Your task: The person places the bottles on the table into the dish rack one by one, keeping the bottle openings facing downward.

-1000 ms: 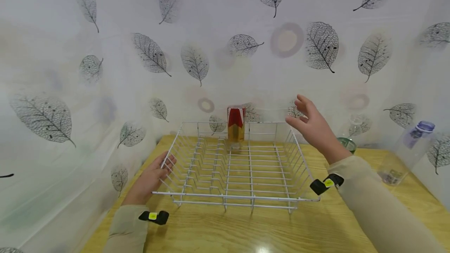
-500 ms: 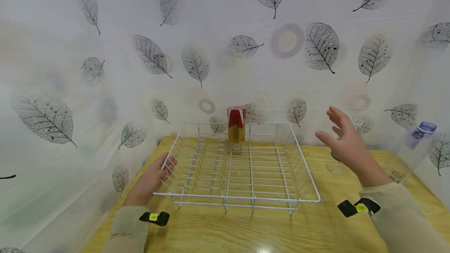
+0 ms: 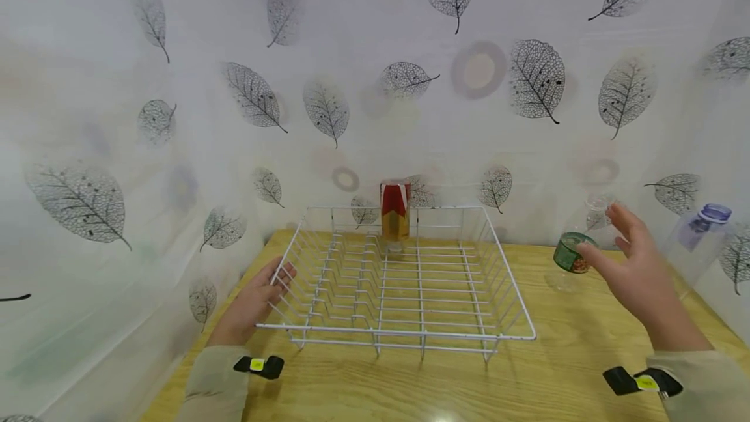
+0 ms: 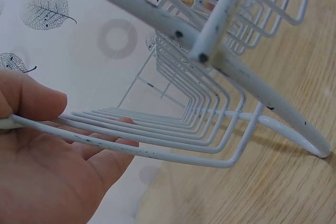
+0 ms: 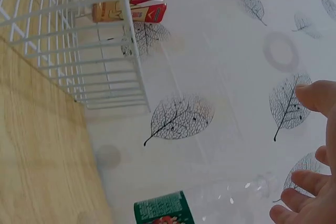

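Observation:
My left hand (image 3: 252, 305) holds the left side of a white wire dish rack (image 3: 422, 333). In the left wrist view the thumb (image 4: 44, 100) lies over the rim wire, with the other fingers under the side wires. My right hand (image 3: 641, 272) is raised on the right with fingers spread, holding nothing. Nearest to it is a clear plastic bottle with a green label (image 3: 571, 253). The thumb overlaps that label in the head view, but the right wrist view shows the hand and bottle apart. A red and gold can (image 3: 395, 210) stands upright at the rack's back.
Another clear bottle with a purple neck (image 3: 713, 213) stands at the far right, partly behind my right hand. A leaf-patterned white curtain (image 3: 410, 129) hangs behind and to the left of the wooden table (image 3: 351, 389).
My right hand has moved right and down, from beside the rack's back right corner to the green-labelled bottle. My left hand keeps its hold, and the rack and can stay put.

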Action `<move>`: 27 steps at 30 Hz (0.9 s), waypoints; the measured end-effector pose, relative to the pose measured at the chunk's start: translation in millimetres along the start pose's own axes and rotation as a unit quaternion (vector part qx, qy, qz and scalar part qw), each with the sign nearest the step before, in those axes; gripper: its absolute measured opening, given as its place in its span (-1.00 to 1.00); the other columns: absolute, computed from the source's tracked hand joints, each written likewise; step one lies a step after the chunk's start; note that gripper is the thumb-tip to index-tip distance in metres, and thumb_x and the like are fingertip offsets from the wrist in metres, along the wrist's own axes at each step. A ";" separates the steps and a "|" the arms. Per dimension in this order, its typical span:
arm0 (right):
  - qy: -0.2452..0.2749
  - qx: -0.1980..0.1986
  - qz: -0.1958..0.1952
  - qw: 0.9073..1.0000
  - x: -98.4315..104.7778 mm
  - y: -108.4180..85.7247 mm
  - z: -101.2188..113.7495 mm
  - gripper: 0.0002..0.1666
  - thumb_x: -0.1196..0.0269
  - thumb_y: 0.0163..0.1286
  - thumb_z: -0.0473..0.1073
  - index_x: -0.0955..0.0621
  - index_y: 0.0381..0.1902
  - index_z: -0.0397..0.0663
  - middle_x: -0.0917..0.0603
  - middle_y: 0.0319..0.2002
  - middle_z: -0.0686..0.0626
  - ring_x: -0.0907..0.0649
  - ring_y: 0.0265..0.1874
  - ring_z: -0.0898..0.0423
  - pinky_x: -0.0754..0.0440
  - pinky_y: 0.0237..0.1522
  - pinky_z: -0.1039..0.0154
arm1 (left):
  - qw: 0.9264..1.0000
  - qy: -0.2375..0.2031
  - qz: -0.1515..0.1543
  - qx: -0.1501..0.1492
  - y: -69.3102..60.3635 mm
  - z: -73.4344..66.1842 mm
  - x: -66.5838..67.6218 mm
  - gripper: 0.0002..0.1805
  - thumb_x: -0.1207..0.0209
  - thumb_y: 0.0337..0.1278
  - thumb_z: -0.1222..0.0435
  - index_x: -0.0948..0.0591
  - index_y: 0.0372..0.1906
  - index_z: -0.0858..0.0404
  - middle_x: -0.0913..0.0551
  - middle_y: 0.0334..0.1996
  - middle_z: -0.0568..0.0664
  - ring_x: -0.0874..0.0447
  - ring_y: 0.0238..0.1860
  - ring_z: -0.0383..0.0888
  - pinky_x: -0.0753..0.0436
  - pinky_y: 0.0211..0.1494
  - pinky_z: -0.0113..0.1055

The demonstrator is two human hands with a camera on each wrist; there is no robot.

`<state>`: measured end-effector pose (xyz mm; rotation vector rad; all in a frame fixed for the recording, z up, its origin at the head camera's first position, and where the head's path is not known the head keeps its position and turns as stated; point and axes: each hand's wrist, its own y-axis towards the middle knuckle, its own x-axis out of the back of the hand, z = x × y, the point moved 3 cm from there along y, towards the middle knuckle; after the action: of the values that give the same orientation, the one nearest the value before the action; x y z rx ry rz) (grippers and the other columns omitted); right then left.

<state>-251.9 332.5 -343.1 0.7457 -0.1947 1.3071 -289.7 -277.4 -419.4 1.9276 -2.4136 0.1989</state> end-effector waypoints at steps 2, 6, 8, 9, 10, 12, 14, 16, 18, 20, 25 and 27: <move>-0.006 -0.012 -0.007 1.000 2.6 -3.2 -9.8 0.08 -0.22 0.52 0.03 0.25 0.65 0.38 0.21 0.63 -0.12 0.05 0.46 -0.53 -0.01 0.25 -0.56 | 1.000 -0.002 -0.001 0.001 -0.3 0.3 -0.3 -0.24 0.27 0.49 0.49 0.24 0.65 0.19 -0.07 0.53 0.22 -0.13 0.43 0.14 -0.30 0.40 -0.02; -0.015 -0.034 -0.013 0.999 5.1 -8.6 -25.4 0.09 -0.21 0.52 0.08 0.28 0.65 0.35 0.22 0.62 -0.16 0.03 0.44 -0.57 -0.06 0.21 -0.58 | 1.000 -0.004 0.000 0.003 -1.2 1.8 -0.3 -0.24 0.28 0.49 0.50 0.25 0.65 0.20 -0.05 0.55 0.21 -0.12 0.45 0.13 -0.29 0.43 -0.01; -0.020 -0.039 -0.015 0.999 5.2 -10.1 -31.6 0.10 -0.21 0.52 0.08 0.28 0.65 0.29 0.21 0.62 -0.20 0.01 0.43 -0.59 -0.07 0.20 -0.59 | 1.000 -0.006 0.001 0.004 -1.6 2.5 -0.2 -0.25 0.30 0.50 0.50 0.25 0.65 0.20 -0.04 0.56 0.20 -0.10 0.46 0.13 -0.27 0.44 0.00; -0.019 -0.041 -0.016 0.999 5.0 -10.6 -34.6 0.10 -0.20 0.52 0.08 0.29 0.65 0.26 0.21 0.62 -0.22 0.01 0.42 -0.59 -0.07 0.20 -0.59 | 1.000 -0.007 0.001 0.003 -1.9 2.6 -0.3 -0.25 0.30 0.50 0.50 0.25 0.65 0.20 -0.04 0.55 0.20 -0.10 0.47 0.14 -0.27 0.44 0.00; -0.020 -0.042 -0.016 0.999 4.8 -10.8 -37.6 0.10 -0.20 0.52 0.08 0.29 0.65 0.23 0.22 0.61 -0.24 0.02 0.43 -0.58 -0.06 0.21 -0.58 | 1.000 -0.008 0.001 0.002 -2.0 2.7 -0.4 -0.26 0.30 0.50 0.50 0.25 0.65 0.20 -0.05 0.55 0.19 -0.10 0.47 0.14 -0.27 0.44 0.00; -0.018 -0.046 -0.020 0.999 3.9 -11.0 -43.9 0.11 -0.20 0.52 0.08 0.29 0.65 0.17 0.21 0.61 -0.25 0.03 0.44 -0.56 -0.04 0.24 -0.56 | 1.000 -0.006 0.001 0.002 -1.9 2.9 -0.2 -0.26 0.30 0.50 0.49 0.25 0.65 0.20 -0.04 0.55 0.20 -0.10 0.47 0.13 -0.29 0.43 -0.02; -0.011 -0.048 -0.024 0.998 2.7 -10.5 -51.0 0.11 -0.20 0.52 0.07 0.29 0.65 0.14 0.21 0.60 -0.27 0.06 0.48 -0.49 0.01 0.31 -0.50 | 1.000 -0.004 0.002 0.001 -1.7 2.9 -0.3 -0.26 0.30 0.50 0.49 0.24 0.65 0.20 -0.05 0.55 0.20 -0.11 0.45 0.13 -0.31 0.41 -0.06; -0.003 -0.054 -0.027 0.998 0.9 -10.1 -58.9 0.12 -0.20 0.52 0.07 0.29 0.65 0.13 0.21 0.60 -0.28 0.09 0.51 -0.41 0.07 0.37 -0.43 | 1.000 -0.002 0.003 -0.001 -1.2 3.1 -0.2 -0.25 0.29 0.50 0.49 0.25 0.65 0.20 -0.04 0.55 0.21 -0.11 0.44 0.12 -0.34 0.39 -0.10; 0.006 -0.060 -0.030 0.998 -1.1 -9.8 -66.9 0.12 -0.20 0.52 0.07 0.29 0.65 0.11 0.21 0.60 -0.30 0.11 0.53 -0.35 0.10 0.42 -0.36 | 1.000 -0.002 0.005 -0.002 -1.1 3.2 -0.3 -0.25 0.29 0.50 0.49 0.25 0.65 0.20 -0.03 0.55 0.22 -0.11 0.44 0.12 -0.35 0.37 -0.13; 0.012 -0.067 -0.031 0.997 -3.8 -9.3 -75.0 0.12 -0.20 0.52 0.07 0.29 0.65 0.08 0.21 0.59 -0.32 0.11 0.53 -0.34 0.11 0.45 -0.30 | 1.000 -0.001 0.008 -0.004 -1.2 3.4 -0.3 -0.25 0.29 0.50 0.49 0.25 0.65 0.20 -0.03 0.55 0.23 -0.11 0.44 0.12 -0.35 0.37 -0.14; 0.025 -0.081 -0.028 0.996 -12.2 -6.9 -92.6 0.14 -0.20 0.52 0.09 0.32 0.65 0.04 0.24 0.59 -0.33 0.12 0.53 -0.36 0.07 0.44 -0.31 | 1.000 -0.001 0.009 -0.004 -0.1 3.3 0.6 -0.24 0.28 0.49 0.50 0.26 0.65 0.21 -0.02 0.56 0.22 -0.07 0.48 0.11 -0.22 0.47 -0.01; 0.031 -0.087 -0.024 0.995 -15.8 -5.6 -97.7 0.15 -0.19 0.52 0.12 0.34 0.64 0.08 0.26 0.59 -0.33 0.13 0.53 -0.36 0.06 0.41 -0.38 | 1.000 -0.003 0.008 -0.003 0.6 2.5 0.7 -0.23 0.29 0.48 0.50 0.26 0.65 0.21 -0.02 0.56 0.21 -0.06 0.49 0.12 -0.19 0.49 0.03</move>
<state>-277.8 377.6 -427.5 0.5591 -0.2362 1.2479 -290.4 -278.2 -421.8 1.9100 -2.4307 0.1867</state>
